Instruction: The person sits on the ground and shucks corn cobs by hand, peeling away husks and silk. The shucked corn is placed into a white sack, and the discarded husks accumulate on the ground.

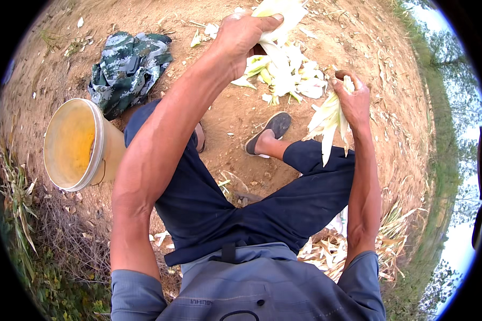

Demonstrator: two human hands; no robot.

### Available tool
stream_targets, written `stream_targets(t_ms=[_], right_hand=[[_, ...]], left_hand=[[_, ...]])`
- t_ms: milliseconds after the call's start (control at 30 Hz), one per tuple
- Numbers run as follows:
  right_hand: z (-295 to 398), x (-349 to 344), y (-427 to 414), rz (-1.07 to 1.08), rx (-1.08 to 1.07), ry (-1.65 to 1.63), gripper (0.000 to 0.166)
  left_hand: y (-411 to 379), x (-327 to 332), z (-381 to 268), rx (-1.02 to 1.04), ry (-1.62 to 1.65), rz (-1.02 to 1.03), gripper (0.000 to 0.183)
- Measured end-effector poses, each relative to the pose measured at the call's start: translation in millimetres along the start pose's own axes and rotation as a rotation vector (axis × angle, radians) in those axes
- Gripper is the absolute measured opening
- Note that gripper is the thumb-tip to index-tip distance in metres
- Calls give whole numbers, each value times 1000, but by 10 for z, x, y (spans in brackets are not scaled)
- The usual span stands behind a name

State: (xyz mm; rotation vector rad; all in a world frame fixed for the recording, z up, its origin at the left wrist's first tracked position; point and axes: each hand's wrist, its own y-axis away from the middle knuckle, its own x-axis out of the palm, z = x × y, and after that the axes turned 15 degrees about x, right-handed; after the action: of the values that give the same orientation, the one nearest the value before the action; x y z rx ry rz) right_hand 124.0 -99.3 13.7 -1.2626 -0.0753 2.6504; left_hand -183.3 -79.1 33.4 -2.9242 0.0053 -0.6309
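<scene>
Pale corn husks [283, 16] are in my left hand [243, 38], which reaches out at the top of the view with its thumb across them. Whether a cob is inside them cannot be seen. My right hand [352, 98] is closed around the upper end of a bunch of whitish husks [330, 120], whose leaves hang down over my right knee. Between the two hands and beyond my feet, a heap of loose pale green and white corn husks [287, 74] lies on the dirt.
A white plastic bucket [114, 152], yellowish inside and tipped in view, stands left of my left leg. Beyond it lies a crumpled camouflage garment [132, 68] with a small dark object [133, 64] on top. Dry husks [325, 254] lie by my right hip; dry twigs [72, 232] are at lower left.
</scene>
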Motion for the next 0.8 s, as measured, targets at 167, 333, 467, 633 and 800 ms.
stream_targets(t_ms=[167, 333, 467, 633, 800], right_hand=[[193, -44, 57, 24, -45, -58, 26], [333, 68, 20, 129, -52, -211, 23], [469, 267, -108, 288, 73, -527, 23], [556, 344, -302, 507, 215, -1039, 50], [504, 473, -497, 566, 265, -1186, 64]], left_hand=[[20, 132, -2, -19, 55, 31, 38], [80, 255, -29, -63, 135, 64, 35], [68, 292, -3, -109, 186, 64, 36], [56, 386, 75, -165, 183, 105, 36], [110, 488, 138, -258, 102, 99, 38]])
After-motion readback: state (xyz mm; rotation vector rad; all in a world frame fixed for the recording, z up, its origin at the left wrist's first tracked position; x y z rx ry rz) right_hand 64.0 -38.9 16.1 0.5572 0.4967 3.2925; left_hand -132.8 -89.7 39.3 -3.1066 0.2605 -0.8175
